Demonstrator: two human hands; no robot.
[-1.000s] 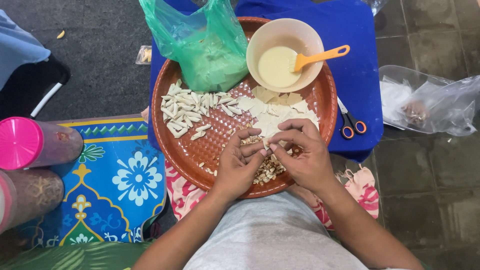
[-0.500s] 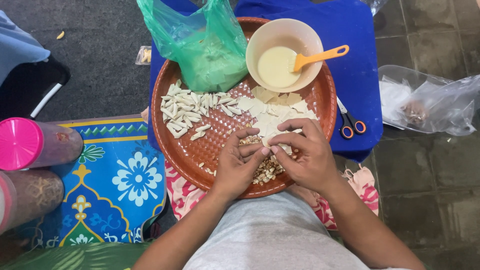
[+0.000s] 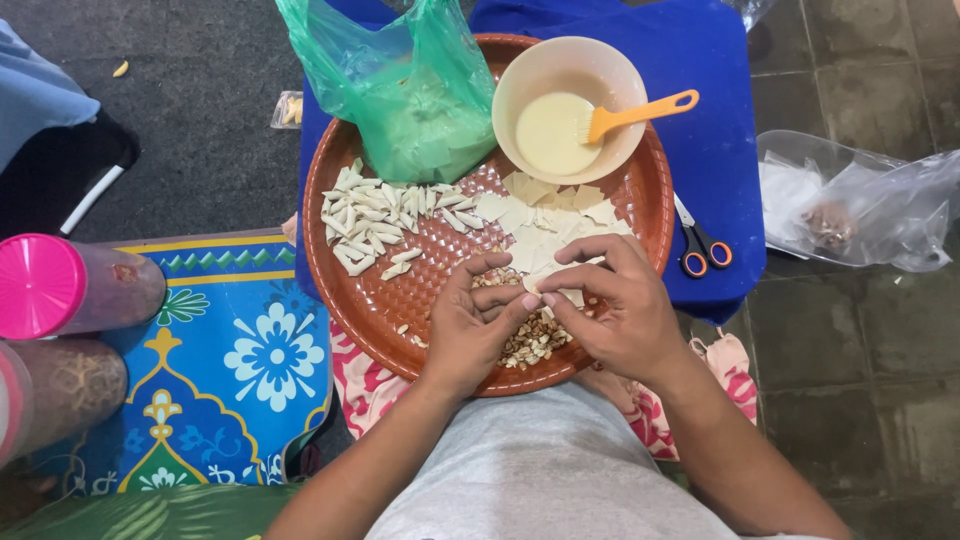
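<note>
Over the near part of the round brown tray [image 3: 355, 300], the head view showed both hands meeting fingertip to fingertip. The left hand [image 3: 475, 325] and the right hand [image 3: 620, 305] were pinched narrow on a small pale dough piece [image 3: 537, 288] held between them, just above the pile of peanuts [image 3: 530, 342]. The piece was mostly covered by the fingers, so its long axis and the way it pointed could not be told; only a light edge showed at the fingertips.

Behind the hands lay a heap of flat, pale dough squares [image 3: 545, 215], spread across the middle of the tray. To the left sat the finished rolled pieces [image 3: 375, 225], short sticks whose long axes ran mostly slantwise, fanned in several directions. At the far rim stood a cream bowl [image 3: 515, 95] of pale liquid with an orange brush [image 3: 640, 112] resting in it, the handle pointing right and slightly away. A green plastic bag [image 3: 400, 90] lay beside the bowl on the tray's far left.

The tray rested on a blue cushion [image 3: 720, 150], with orange-handled scissors [image 3: 700, 245] on it to the right, blades pointing away. A pink-lidded bottle [image 3: 80, 285] lay to the far left on a patterned mat [image 3: 250, 350].
</note>
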